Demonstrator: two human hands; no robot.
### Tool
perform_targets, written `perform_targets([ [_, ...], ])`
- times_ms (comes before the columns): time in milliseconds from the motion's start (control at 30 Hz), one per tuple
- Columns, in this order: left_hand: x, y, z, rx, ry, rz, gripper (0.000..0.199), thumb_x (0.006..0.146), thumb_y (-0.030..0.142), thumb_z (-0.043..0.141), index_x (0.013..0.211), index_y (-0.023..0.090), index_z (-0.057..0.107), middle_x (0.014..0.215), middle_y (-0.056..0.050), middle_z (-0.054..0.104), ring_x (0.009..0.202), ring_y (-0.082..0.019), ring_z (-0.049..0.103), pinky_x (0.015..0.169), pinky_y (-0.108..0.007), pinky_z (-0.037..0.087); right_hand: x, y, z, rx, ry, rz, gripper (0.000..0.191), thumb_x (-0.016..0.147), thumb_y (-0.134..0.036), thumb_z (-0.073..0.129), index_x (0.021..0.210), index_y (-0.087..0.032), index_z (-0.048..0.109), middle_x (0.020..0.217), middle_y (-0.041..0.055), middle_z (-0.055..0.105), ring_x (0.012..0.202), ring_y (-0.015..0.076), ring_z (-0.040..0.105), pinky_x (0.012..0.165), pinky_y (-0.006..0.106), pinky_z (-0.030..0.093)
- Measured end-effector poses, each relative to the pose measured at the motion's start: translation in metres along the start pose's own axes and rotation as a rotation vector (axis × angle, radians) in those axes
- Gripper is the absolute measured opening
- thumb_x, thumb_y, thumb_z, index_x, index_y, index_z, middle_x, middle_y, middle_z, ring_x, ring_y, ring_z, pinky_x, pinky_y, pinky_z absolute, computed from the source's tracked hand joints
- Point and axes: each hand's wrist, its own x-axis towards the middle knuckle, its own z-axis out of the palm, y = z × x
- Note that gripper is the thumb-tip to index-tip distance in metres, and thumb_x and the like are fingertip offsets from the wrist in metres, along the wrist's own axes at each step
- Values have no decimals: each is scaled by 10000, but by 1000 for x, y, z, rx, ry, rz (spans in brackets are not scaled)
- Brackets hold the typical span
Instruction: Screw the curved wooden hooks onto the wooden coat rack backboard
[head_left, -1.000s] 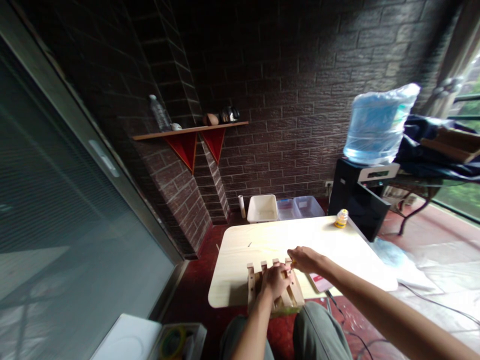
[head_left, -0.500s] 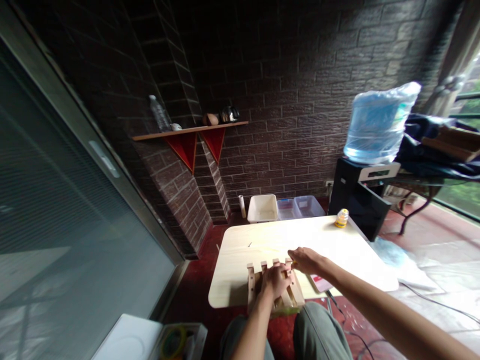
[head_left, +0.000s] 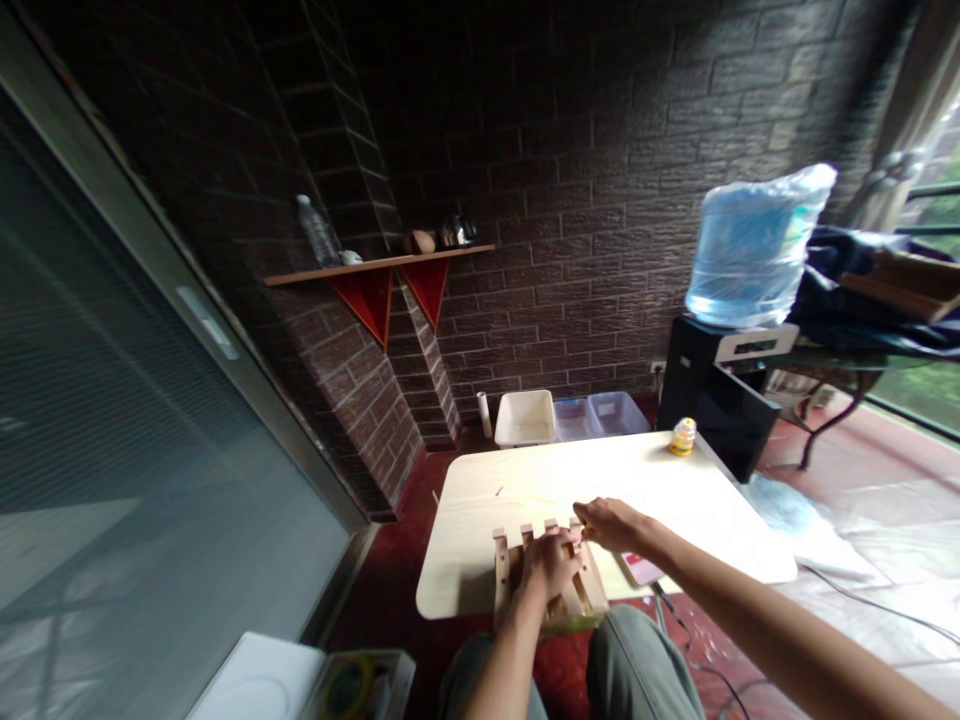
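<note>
A slatted wooden piece (head_left: 502, 580) with several upright notched ends lies at the near edge of the pale table (head_left: 472, 490), partly overhanging it. My left hand (head_left: 553, 563) rests on its slats, fingers bent over the wood near the right end. At the far right corner of the piece, my right hand (head_left: 609, 522) is closed on something small and yellow, mostly hidden by the fingers. A small dark thin item (head_left: 499, 491) lies on the table beyond the wood.
A yellow-and-clear jar (head_left: 682, 437) stands at the table's far right corner. A pink-and-white flat item (head_left: 641, 569) lies right of the wood. Bins (head_left: 525, 418) stand behind the table, a water dispenser (head_left: 712, 390) at right. An open box (head_left: 367, 680) is at lower left.
</note>
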Motion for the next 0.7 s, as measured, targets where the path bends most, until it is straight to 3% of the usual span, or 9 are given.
perform_targets([
  [133, 1, -1, 2, -20, 18, 35, 336, 879, 313, 580, 1177, 269, 730, 1244, -41, 743, 1148, -231, 672, 1050, -353, 468, 1, -1, 0, 1, 0, 10, 241, 916, -274, 627, 1133, -172, 656, 986, 131, 775, 887, 260, 742, 668, 272, 467],
  [333, 1, -3, 3, -29, 33, 43, 316, 878, 351, 594, 1144, 258, 737, 1239, -59, 745, 1169, -258, 661, 1079, -405, 444, -5, -7, -6, -8, -5, 23, 283, 923, -266, 596, 1174, -147, 649, 995, 168, 771, 879, 293, 748, 656, 295, 471],
  [500, 0, -3, 2, -30, 28, 51, 302, 865, 320, 577, 1118, 285, 739, 1226, -27, 750, 1141, -229, 673, 1046, -369, 473, -6, -9, -9, -12, -11, 22, 286, 905, -187, 572, 1178, -149, 651, 1024, 159, 770, 885, 275, 744, 675, 290, 472],
  [700, 0, -3, 1, -28, 16, 57, 349, 871, 303, 553, 1168, 265, 733, 1243, -46, 745, 1156, -238, 672, 1051, -366, 476, -3, -6, -8, 6, -20, 29, 235, 907, -252, 637, 1126, -170, 659, 1004, 134, 771, 888, 257, 738, 650, 263, 445],
])
